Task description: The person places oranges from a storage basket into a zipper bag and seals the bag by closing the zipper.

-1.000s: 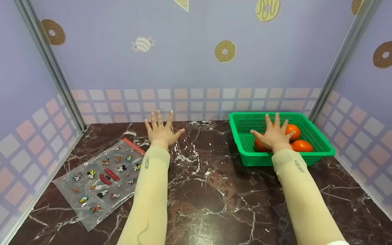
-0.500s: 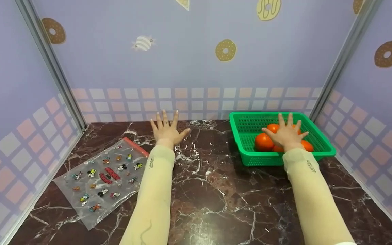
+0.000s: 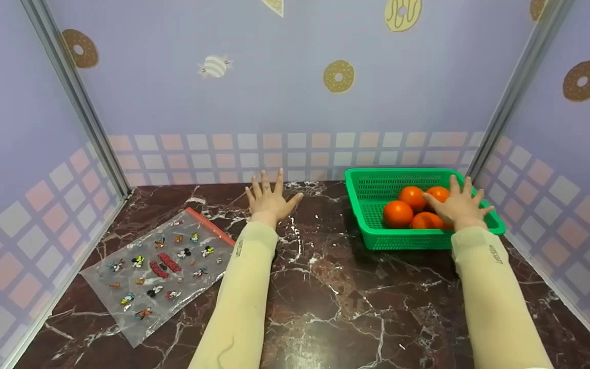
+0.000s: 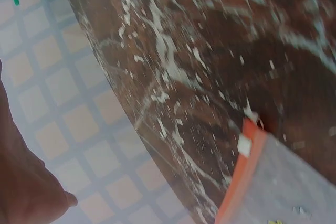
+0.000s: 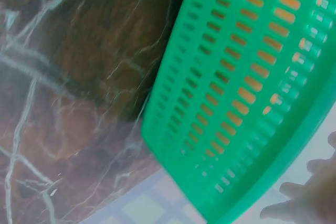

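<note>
Bag (image 3: 156, 279) on table (image 3: 336, 307), L of & before fingers (image 3: 279, 182) of L hand (image 3: 271, 206) — basket (image 3: 397, 241) R of them, w/ fruit (image 3: 398, 214) in it, mostly L of R hand (image 3: 461, 209)'s fingers; wall (image 3: 285, 102) beyond.

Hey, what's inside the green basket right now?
The green basket holds at least four round orange-red pieces of produce. The right hand and the basket's front wall block part of the inside, so I can't tell what else is there.
</note>
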The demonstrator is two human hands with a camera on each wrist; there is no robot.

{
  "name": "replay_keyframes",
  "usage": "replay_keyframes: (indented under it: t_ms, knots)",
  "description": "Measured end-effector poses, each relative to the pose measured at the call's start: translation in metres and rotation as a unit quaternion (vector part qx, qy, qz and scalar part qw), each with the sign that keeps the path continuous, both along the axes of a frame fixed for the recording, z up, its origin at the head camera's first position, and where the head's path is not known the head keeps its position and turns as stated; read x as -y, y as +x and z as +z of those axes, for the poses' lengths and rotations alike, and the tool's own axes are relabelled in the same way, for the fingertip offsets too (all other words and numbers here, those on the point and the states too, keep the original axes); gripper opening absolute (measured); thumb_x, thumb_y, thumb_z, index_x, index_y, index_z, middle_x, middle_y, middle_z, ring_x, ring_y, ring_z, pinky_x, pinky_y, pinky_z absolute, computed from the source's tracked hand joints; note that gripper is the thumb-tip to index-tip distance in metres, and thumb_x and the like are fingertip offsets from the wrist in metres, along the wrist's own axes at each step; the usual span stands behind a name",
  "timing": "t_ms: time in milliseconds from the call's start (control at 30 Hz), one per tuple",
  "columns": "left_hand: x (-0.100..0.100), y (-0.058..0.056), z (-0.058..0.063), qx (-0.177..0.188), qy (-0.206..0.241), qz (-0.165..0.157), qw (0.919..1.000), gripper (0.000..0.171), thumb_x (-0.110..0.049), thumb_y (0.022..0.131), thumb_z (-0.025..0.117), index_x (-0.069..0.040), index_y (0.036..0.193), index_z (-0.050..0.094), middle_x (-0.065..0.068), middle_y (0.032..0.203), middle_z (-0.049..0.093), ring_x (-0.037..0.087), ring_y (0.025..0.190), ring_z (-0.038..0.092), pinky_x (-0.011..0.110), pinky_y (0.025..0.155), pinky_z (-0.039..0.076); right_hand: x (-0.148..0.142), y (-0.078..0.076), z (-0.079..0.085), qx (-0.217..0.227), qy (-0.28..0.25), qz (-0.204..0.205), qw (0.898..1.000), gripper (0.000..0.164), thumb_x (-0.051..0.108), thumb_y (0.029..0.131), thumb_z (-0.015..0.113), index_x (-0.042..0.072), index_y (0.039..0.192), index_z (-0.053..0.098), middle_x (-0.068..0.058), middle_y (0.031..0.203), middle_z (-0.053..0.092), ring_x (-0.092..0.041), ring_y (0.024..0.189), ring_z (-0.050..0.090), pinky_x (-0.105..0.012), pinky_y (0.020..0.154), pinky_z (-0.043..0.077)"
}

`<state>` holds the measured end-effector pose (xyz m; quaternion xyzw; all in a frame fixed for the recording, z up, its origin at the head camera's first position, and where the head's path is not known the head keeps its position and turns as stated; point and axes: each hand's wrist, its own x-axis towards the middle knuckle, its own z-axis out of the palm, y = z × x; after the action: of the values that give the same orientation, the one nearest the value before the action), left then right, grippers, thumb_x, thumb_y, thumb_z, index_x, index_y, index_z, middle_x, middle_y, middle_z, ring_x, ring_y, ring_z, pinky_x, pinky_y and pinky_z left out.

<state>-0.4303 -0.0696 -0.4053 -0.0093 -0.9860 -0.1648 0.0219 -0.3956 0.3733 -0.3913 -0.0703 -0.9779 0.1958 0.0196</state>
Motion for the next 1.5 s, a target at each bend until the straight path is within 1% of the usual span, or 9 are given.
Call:
replay_keyframes:
  t_ms: [233,400,533,733,800,867,1033,1133,1500]
  knots:
    - [-0.024,0.011,0.006,0.009,0.079,-0.013,0.9967,0.090,-0.075,0.099,0.033,-0.030,0.166,-0.006,0.020,0.173,-0.010,0.048,0.159,-0.008,0.060,0.128,-0.004,-0.026,0.007,0.001,0.010,-0.012,-0.021,1.000,0.113,0.083,0.093,0.032,0.007,0.163,-0.013,-0.037,0.162,-0.022,-0.074,0.140,-0.018,-0.091,0.101,-0.006]
    - [-0.039,0.014,0.002,0.029,0.155,-0.026,0.9872,0.088,-0.068,0.102,0.039,-0.026,0.167,-0.002,0.021,0.173,-0.002,0.050,0.158,-0.002,0.063,0.127,0.006,-0.043,0.013,-0.001,0.020,-0.023,-0.037,0.999,0.116,0.086,0.091,0.030,0.005,0.163,-0.013,-0.039,0.161,-0.021,-0.075,0.139,-0.018,-0.091,0.101,-0.006]
    - [-0.051,0.014,0.000,0.036,0.214,-0.040,0.9753,0.087,-0.064,0.103,0.043,-0.018,0.167,0.006,0.022,0.172,0.013,0.050,0.157,0.013,0.061,0.127,0.016,-0.054,0.017,-0.001,0.026,-0.030,-0.049,0.998,0.117,0.086,0.092,0.029,0.001,0.162,-0.010,-0.041,0.160,-0.018,-0.076,0.139,-0.015,-0.091,0.101,-0.004]
    - [-0.067,0.013,-0.003,0.037,0.312,-0.048,0.9482,0.079,-0.054,0.105,0.048,-0.009,0.164,0.023,0.020,0.167,0.032,0.038,0.154,0.033,0.050,0.126,0.028,-0.070,0.025,-0.002,0.038,-0.045,-0.068,0.996,0.116,0.082,0.094,0.027,-0.008,0.160,-0.005,-0.046,0.159,-0.009,-0.076,0.140,-0.008,-0.090,0.104,0.007]
    - [-0.074,0.014,-0.004,0.052,0.343,-0.041,0.9370,0.077,-0.053,0.105,0.049,-0.008,0.163,0.027,0.020,0.166,0.034,0.039,0.151,0.039,0.051,0.121,0.037,-0.074,0.027,-0.003,0.037,-0.058,-0.072,0.995,0.111,0.077,0.098,0.027,-0.011,0.159,-0.003,-0.048,0.158,-0.003,-0.075,0.141,-0.004,-0.088,0.107,0.011]
    - [-0.080,0.015,-0.004,0.075,0.386,-0.032,0.9190,0.076,-0.053,0.104,0.052,-0.009,0.162,0.030,0.019,0.165,0.035,0.038,0.147,0.045,0.052,0.114,0.046,-0.078,0.027,-0.004,0.030,-0.072,-0.077,0.994,0.105,0.069,0.101,0.028,-0.015,0.158,0.001,-0.049,0.157,0.005,-0.072,0.142,0.005,-0.082,0.112,0.016]
    - [-0.096,0.022,-0.003,0.134,0.512,-0.009,0.8485,0.075,-0.046,0.102,0.061,-0.010,0.161,0.033,0.020,0.164,0.036,0.044,0.137,0.055,0.052,0.100,0.056,-0.085,0.028,-0.009,0.011,-0.101,-0.088,0.991,0.089,0.051,0.107,0.032,-0.021,0.154,0.010,-0.049,0.154,0.020,-0.065,0.142,0.024,-0.069,0.118,0.027]
    - [-0.104,0.028,-0.003,0.155,0.552,-0.010,0.8190,0.073,-0.039,0.103,0.062,-0.007,0.161,0.032,0.020,0.164,0.036,0.048,0.135,0.055,0.051,0.100,0.056,-0.087,0.029,-0.013,0.009,-0.120,-0.095,0.988,0.081,0.043,0.108,0.034,-0.021,0.153,0.015,-0.048,0.154,0.022,-0.063,0.142,0.026,-0.067,0.118,0.028]
    - [-0.125,0.036,-0.007,0.219,0.603,-0.016,0.7670,0.066,-0.027,0.105,0.061,-0.006,0.161,0.032,0.023,0.156,0.047,0.043,0.131,0.061,0.046,0.096,0.059,-0.087,0.030,-0.017,-0.011,-0.141,-0.110,0.984,0.064,0.027,0.107,0.036,-0.021,0.149,0.031,-0.045,0.150,0.035,-0.058,0.140,0.036,-0.063,0.117,0.035]
